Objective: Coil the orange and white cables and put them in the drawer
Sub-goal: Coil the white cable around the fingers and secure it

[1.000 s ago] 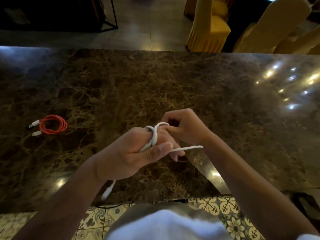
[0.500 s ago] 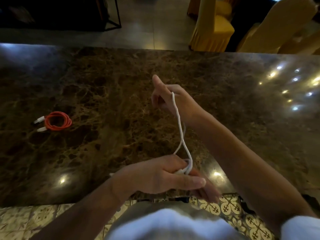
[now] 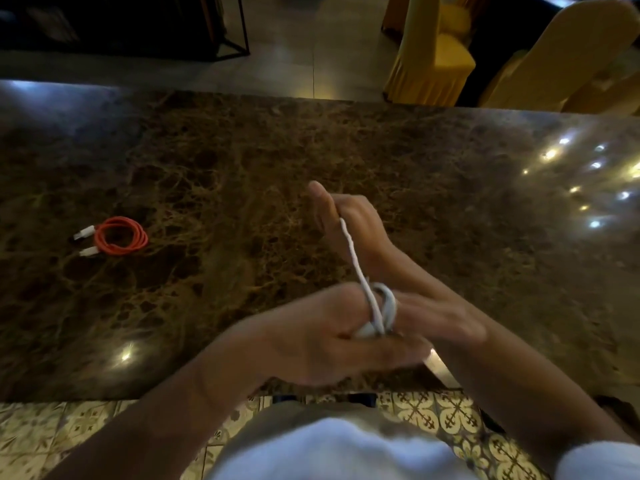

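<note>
The white cable (image 3: 356, 265) runs taut between my two hands above the near edge of the marble table (image 3: 242, 161). My left hand (image 3: 332, 344) holds the wound loops of it, which wrap around its fingers near the thumb. My right hand (image 3: 349, 223), farther out over the table, pinches the free end and holds it up. The orange cable (image 3: 119, 236) lies coiled on the table at the left, with its two white plugs pointing left. No drawer shows in the head view.
Yellow-covered chairs (image 3: 433, 57) stand beyond the table's far edge at the upper right. A dark metal-framed stand (image 3: 221, 29) is at the upper left. Patterned floor tiles (image 3: 433, 414) show below the near edge. Ceiling lights reflect on the table's right side.
My right hand drew the free end of the white cable away from my left hand, then came back a little nearer. My left hand dropped toward the table's near edge. The orange coil stayed put.
</note>
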